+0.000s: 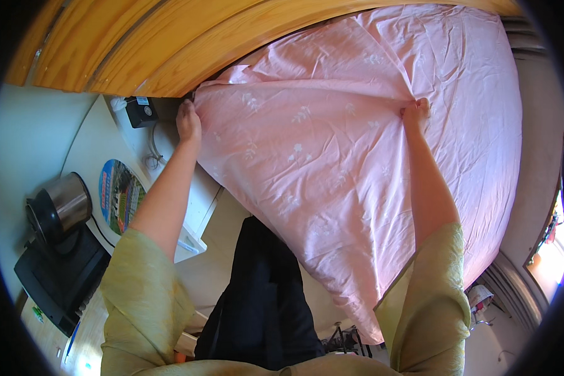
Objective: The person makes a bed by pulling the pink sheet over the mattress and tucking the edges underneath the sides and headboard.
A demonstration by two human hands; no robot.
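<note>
A pink cloth with a white floral print (305,141), a bed sheet or cover, spreads over the bed before me and hangs down its near side. At the far left corner, beside the wooden boards, my left hand (189,121) grips the cloth's edge. My right hand (416,115) pinches the same cloth farther right, with the fingers closed on a gathered fold. Creases run from that fold towards the left and down to the hanging edge. Between the two hands the cloth is pulled fairly taut. What lies under it is hidden.
Wooden boards (169,42) border the far side. On the left stand a white table (91,136) with a round printed mat (121,195), a black box (141,112), a metal kettle (66,199) and a black appliance (58,277). Grey curtains (517,282) hang at right.
</note>
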